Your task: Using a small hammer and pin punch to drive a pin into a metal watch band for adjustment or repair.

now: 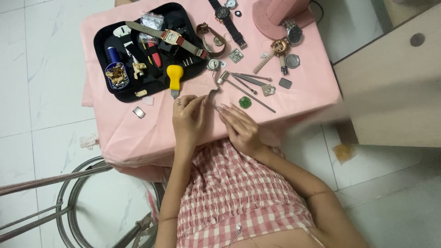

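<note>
A person seated at a small table draped in pink cloth [294,87] works on a watch strap [212,94], seen from above. The left hand [189,117] pinches the lower end of the curved, pale strap between thumb and fingertips, so the strap rises from the grip toward the far side of the table. The right hand [241,128] is closed around a thin metal tool [214,106], its tip touching the strap just beside the left thumb. Judging by this, the work on the strap end is underway and not finished; whether a pin is in or out is too small to tell. Just beyond the grip lie a yellow-handled knife [174,78], a small hammer [229,80] and tweezers [250,78]; a long thin rod [255,98] and a green disc [245,102] lie beside the right fingers. Farther out and to the left sits a black tray [103,34] holding a gold square watch [172,36] and small tools. Farther still, loose watches, case backs and a pink stand [285,14] crowd the cloth. The hammer and rod lie close to the right hand and could get nudged.
</note>
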